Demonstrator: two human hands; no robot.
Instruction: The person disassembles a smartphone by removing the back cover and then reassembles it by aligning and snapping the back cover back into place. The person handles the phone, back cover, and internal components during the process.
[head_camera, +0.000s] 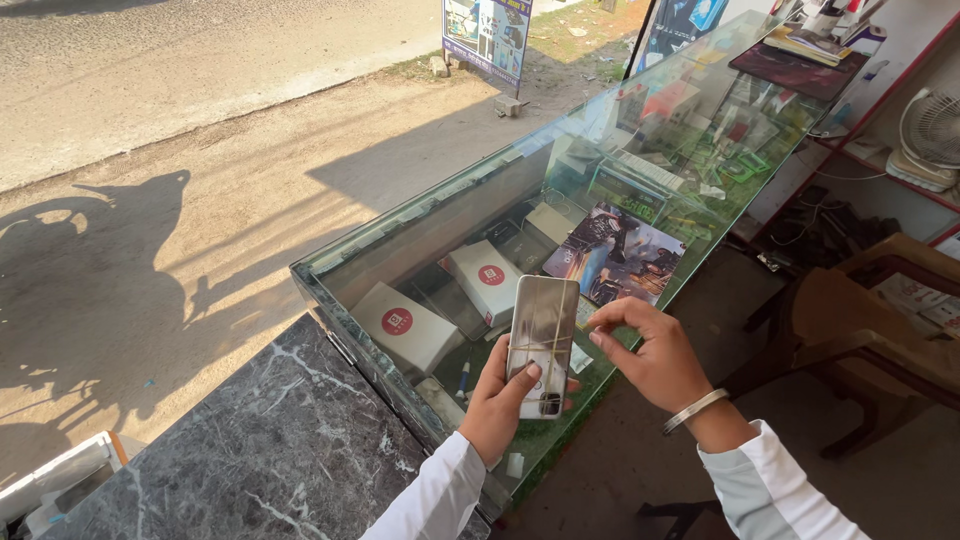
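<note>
**Phone held over a glass counter, both hands at work**

My left hand (497, 405) came up from the lower edge of the view, white sleeve at the wrist, and closed around the lower part of a smartphone (541, 340). The phone stood nearly upright, its pale, reflective back facing me, camera end down near my palm. My thumb lay across its lower face and my fingers wrapped behind it.

My right hand (645, 355) reached in from the right, a silver bangle (694, 410) on the wrist. Its thumb and forefinger were pinched together just beside the phone's right edge; whether they touched the phone or held something thin I could not tell.

The phone hovered above a glass display counter (420, 215) that ran away to the upper right. Under the glass lay two white boxes with red round marks (405, 325), a colourful printed picture (615, 255) and smaller packets further off. A dark marble slab (270, 450) met the counter at the lower left. A wooden chair (870, 310) stood to the right, a white fan (930, 130) beyond it, and sunlit bare ground (200, 180) lay outside.
</note>
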